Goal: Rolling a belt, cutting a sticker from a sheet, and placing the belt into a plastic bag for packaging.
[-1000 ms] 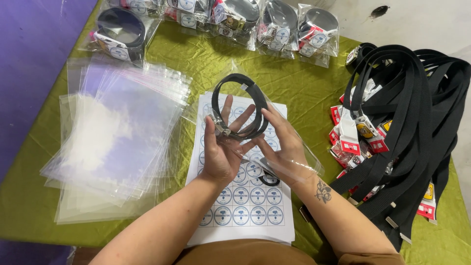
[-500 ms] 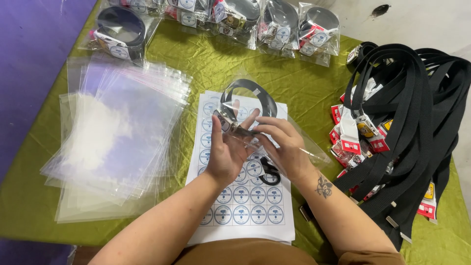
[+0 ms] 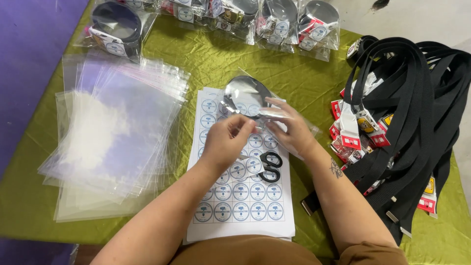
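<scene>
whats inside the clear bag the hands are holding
A coiled black belt sits inside the clear bag, which the left hand and right hand hold over the sticker sheet. The hands and glare on the plastic hide the belt's lower part and buckle.

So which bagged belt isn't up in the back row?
The coiled black belt in the clear bag between both hands; the other bagged belts line the far edge.

A stack of clear plastic bags (image 3: 113, 142) is spread on the green cloth (image 3: 221, 64) at the left. Black webbing belts (image 3: 417, 113) with red tags are heaped at the right. Bagged belts (image 3: 299, 22) are lined along the far edge — black-handled scissors (image 3: 269, 166) lie on a sheet of round stickers (image 3: 240, 201).
</scene>
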